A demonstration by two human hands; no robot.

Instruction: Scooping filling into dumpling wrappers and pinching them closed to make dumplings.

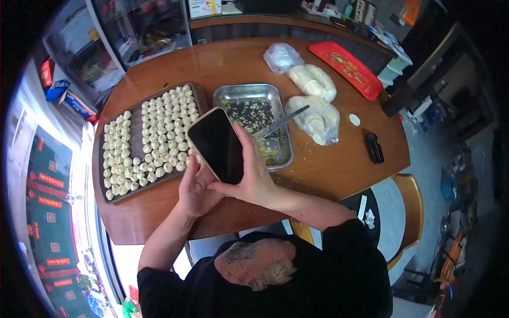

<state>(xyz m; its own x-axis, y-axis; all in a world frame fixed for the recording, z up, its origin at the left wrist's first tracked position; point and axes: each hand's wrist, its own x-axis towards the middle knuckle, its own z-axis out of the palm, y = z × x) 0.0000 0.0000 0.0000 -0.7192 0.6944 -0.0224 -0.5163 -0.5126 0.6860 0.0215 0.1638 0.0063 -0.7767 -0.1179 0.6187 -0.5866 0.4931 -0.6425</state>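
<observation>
Fingers (246, 143), right hand (257, 181): closed on the right side of a black-screened, pale-rimmed rectangular phone (216, 147); thumb at its lower end.
Left hand (200, 195): palm showing, fingers loosely parted, no object seen in its grasp; contact with the phone's lower left side cannot be determined.
Phone position: above the brown wooden table (350, 161), between the dark rectangular tray (136, 132) of small white dumplings (159, 119) and the rectangular steel pan (249, 87).
Phone axis: long axis upper left to lower right; phone lies up-left of the right palm, up-right of the left. Right hand nearer, in contact.
Pan: green-flecked filling remains; long grey metal blade (289, 121) over its right rim.
Table's far right edge: glossy red tray (344, 69), printed decoration.
Writing: phone screen dark, none visible; blue box (57, 90) beyond the table's left edge carries pale lettering.
</observation>
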